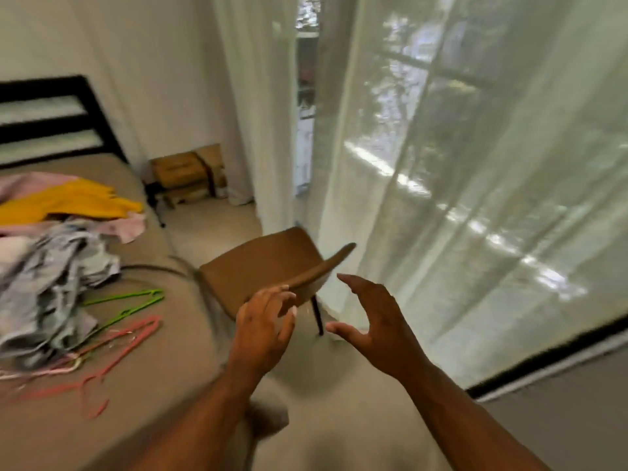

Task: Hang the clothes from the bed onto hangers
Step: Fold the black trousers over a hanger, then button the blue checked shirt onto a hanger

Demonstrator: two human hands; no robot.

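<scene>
A heap of clothes lies on the bed (159, 338) at the left: a yellow garment (71, 202) on top at the back, pink pieces under it, and crumpled grey-blue clothes (47, 283) in front. Green hangers (136, 302) and pink hangers (112, 348) lie loose on the tan bedcover beside the heap. My left hand (263, 329) and my right hand (372, 321) are both raised in mid-air to the right of the bed, fingers spread and relaxed, holding nothing. They hover in front of the brown chair.
A brown chair (268, 263) stands between the bed and the sheer white curtains (458, 185) covering the window at the right. Cardboard boxes (187, 171) sit on the floor by the far wall. The bed has a black slatted headboard (57, 113). Beige carpet lies underfoot.
</scene>
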